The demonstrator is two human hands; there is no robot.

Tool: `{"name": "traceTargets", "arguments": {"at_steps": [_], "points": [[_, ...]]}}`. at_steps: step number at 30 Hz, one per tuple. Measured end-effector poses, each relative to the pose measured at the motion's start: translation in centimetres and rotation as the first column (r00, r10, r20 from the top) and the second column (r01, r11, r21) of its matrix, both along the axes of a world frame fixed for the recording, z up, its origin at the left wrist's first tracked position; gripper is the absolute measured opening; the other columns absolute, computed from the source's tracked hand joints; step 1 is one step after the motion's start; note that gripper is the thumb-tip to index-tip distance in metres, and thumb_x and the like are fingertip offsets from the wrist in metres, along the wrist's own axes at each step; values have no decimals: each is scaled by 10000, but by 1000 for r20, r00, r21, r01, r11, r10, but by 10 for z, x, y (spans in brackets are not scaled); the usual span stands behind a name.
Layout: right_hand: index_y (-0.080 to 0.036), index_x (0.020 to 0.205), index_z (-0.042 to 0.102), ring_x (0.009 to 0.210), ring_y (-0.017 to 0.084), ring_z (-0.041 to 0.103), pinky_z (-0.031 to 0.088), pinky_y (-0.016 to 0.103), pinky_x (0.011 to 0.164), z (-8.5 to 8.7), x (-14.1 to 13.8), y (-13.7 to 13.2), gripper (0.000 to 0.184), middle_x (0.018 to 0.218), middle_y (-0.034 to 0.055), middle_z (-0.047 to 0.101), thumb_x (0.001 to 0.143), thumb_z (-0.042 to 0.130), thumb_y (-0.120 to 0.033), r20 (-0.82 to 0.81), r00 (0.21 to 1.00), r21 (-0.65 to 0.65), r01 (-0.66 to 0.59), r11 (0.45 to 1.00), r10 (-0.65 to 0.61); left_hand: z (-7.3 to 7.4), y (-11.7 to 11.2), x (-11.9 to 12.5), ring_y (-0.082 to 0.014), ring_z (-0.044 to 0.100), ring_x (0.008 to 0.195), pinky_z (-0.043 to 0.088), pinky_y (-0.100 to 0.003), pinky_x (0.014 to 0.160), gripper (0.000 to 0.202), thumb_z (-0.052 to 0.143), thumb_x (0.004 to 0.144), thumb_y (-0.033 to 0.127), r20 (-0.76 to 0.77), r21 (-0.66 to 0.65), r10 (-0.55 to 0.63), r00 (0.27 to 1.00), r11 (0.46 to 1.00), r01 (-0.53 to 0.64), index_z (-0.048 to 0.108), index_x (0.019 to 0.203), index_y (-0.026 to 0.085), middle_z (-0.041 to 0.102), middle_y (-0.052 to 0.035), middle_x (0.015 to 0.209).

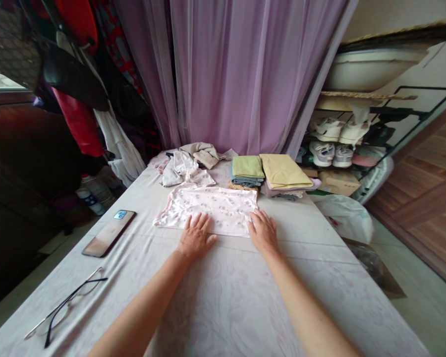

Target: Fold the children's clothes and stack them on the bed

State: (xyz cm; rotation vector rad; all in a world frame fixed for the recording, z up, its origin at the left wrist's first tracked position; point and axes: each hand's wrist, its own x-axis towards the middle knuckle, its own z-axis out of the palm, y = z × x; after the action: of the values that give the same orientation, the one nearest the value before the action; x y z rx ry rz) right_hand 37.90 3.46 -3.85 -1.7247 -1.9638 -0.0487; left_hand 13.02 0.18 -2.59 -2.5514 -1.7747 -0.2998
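1. Pale patterned bedsheet (pixel 223 310) here, with a folded yellow cloth (pixel 280 171) topping the stack just ahead of the hands.
2. Left hand (pixel 196 237) and right hand (pixel 263 231) lie open and flat, gripping nothing.
3. Their fingertips rest on a pink-printed white garment (pixel 208 202), right in front of them.

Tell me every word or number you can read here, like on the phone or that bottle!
No words, numbers or brand names can be read.
The plastic bottle has a dark blue label, too small and blurred to read.
The phone shows no readable text, and its pale blue corner shows none either.
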Motion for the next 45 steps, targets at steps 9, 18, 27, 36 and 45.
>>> {"name": "traceTargets", "arguments": {"at_steps": [9,18,27,36,45], "points": [[-213,1417,484,1425,239,324,230,463,1162,8,-56,-15,493,1533,89,409,949,429,-360,144,927,-260,-303,917,347,-1,-12,-88,-322,280,1452,207,-565,1168,605,348,963,560,-23,-35,208,978,977,-209,397,1486,259,367,-84,1560],[-276,1449,437,1453,255,264,192,553,1145,-1,-13,-32,504,1581,71,320,964,396,-406,218,968,-315,-52,948,125,-6,-12,-88,-319,274,1455,197,-571,1176,583,382,957,544,19,-13,216,976,976,-216,415,1473,275,362,-77,1563],[-192,1293,608,1339,251,442,339,416,1089,-3,-3,-42,415,1437,115,525,936,441,-318,177,984,-126,10,992,13,2,-19,-88,-273,410,1381,311,-487,1149,469,333,987,368,98,63,232,968,969,-238,519,1373,177,500,-104,1464],[-202,1229,654,1261,229,512,380,360,1043,-14,1,-38,380,1369,98,587,910,463,-277,155,988,-49,6,999,2,-3,-18,-92,-256,554,1227,427,-417,1071,373,372,955,233,185,169,215,959,954,-247,657,1183,155,654,-94,1273],[-188,1210,667,1228,245,538,406,373,1028,-19,3,-36,369,1330,106,614,903,475,-259,146,989,-15,-7,1000,9,-2,-21,-90,-279,537,1242,408,-436,1075,349,411,944,233,172,181,230,958,948,-260,653,1189,175,643,-88,1291]]}}
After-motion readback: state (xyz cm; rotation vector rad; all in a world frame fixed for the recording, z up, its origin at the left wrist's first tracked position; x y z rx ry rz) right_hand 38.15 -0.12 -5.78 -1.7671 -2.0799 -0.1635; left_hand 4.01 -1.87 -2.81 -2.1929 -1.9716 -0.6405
